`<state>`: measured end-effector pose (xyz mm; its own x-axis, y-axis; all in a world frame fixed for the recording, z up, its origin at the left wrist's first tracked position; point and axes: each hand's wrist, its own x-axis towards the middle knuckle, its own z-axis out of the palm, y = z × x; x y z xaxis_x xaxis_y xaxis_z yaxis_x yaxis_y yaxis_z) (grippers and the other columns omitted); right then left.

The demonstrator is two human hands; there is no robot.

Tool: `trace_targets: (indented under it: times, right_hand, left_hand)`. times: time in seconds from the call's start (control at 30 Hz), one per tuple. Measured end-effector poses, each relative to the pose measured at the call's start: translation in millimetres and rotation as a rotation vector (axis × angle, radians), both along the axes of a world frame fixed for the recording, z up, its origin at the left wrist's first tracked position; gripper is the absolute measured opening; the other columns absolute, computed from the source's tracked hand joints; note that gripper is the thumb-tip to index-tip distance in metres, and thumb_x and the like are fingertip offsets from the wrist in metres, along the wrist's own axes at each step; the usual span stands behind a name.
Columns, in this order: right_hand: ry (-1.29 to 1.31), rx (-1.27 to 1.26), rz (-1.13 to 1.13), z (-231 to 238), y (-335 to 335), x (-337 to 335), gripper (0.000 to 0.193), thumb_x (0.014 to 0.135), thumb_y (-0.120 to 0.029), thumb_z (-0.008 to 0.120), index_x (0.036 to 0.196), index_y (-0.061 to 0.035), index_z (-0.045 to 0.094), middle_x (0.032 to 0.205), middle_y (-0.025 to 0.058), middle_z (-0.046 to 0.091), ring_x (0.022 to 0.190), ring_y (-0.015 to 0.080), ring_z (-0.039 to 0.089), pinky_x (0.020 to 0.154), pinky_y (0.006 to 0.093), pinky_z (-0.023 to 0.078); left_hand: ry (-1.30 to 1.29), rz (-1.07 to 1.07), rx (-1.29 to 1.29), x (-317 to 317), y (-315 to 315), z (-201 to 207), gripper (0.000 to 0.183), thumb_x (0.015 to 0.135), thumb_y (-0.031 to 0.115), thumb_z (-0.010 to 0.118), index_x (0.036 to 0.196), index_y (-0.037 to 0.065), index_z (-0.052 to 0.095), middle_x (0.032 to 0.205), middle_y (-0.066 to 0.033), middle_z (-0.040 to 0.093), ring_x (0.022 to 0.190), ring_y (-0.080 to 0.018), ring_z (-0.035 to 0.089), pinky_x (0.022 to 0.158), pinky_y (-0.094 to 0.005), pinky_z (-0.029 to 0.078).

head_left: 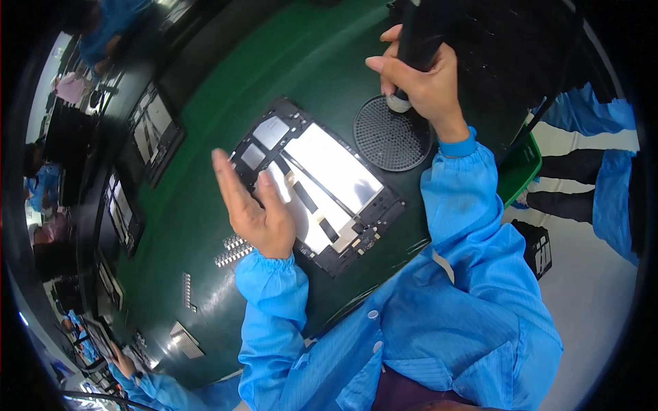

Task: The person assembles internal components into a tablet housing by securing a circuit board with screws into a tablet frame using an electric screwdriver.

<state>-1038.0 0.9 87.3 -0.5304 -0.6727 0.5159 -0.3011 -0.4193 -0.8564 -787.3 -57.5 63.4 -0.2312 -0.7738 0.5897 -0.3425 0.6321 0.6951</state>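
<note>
An opened tablet chassis (322, 185) lies on the green work mat, showing silver plates, black ribbon strips and a dark frame. My left hand (250, 205) rests on its near-left edge, palm flat and fingers stretched out, holding nothing. My right hand (421, 79) is raised beyond the device and grips a black electric screwdriver (415, 41) upright. The tool's pale tip touches the rim of a round black perforated screw tray (391, 140).
Small metal parts (232, 250) lie on the green mat (205, 137) near my left wrist. More opened devices (154, 130) line the left along the bench. Another worker's blue sleeve (147, 387) shows bottom left. A green bin (522, 168) and a black crate (538, 246) sit at right.
</note>
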Motion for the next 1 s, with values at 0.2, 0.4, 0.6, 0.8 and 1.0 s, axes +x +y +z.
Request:
trace_targets:
  times: [0.2,0.4,0.6,0.8,1.0]
  right_hand:
    - [0.069,-0.039,-0.033,23,14,18,0.032,0.078,0.001,0.062,0.108,0.0024,0.052,0.064,0.0044,0.054,0.053,0.0121,0.053,0.051,0.0267,0.044]
    - [0.109,-0.155,0.158,44,5,51,0.034,0.078,-0.001,0.061,0.111,0.0024,0.051,0.065,0.0060,0.054,0.052,0.0152,0.053,0.052,0.0314,0.045]
    - [0.014,-0.159,0.322,57,-12,103,0.033,0.079,-0.001,0.061,0.110,0.0017,0.050,0.065,0.0069,0.055,0.050,0.0151,0.054,0.051,0.0316,0.046]
    - [0.039,-0.156,0.430,62,-27,141,0.033,0.078,-0.001,0.063,0.107,0.0015,0.050,0.062,0.0064,0.056,0.050,0.0142,0.056,0.048,0.0266,0.047]
    - [0.079,-0.155,0.519,60,-41,163,0.032,0.077,-0.003,0.068,0.104,0.0022,0.052,0.064,0.0066,0.059,0.051,0.0125,0.057,0.050,0.0251,0.048]
  left_hand:
    - [0.211,0.033,0.312,58,-1,28,0.017,0.087,-0.001,0.054,0.101,-0.005,0.063,0.091,-0.0153,0.067,0.086,-0.0187,0.065,0.076,-0.0260,0.049]
    - [0.079,-0.035,0.497,115,13,26,0.013,0.080,0.004,0.067,0.091,-0.003,0.066,0.091,-0.0087,0.064,0.075,-0.0093,0.058,0.068,-0.0215,0.047]
    - [0.164,-0.136,0.794,97,14,22,0.014,0.079,0.001,0.067,0.090,-0.005,0.064,0.082,-0.0074,0.065,0.068,-0.0093,0.059,0.063,-0.0206,0.048]
    - [0.205,-0.189,0.895,85,-6,11,0.015,0.078,0.005,0.069,0.087,-0.006,0.065,0.078,-0.0075,0.065,0.063,-0.0090,0.058,0.059,-0.0207,0.047]
    - [-0.030,-0.211,0.679,88,-23,3,0.011,0.073,0.008,0.071,0.081,0.001,0.068,0.078,-0.0057,0.060,0.061,-0.0093,0.051,0.057,-0.0233,0.043]
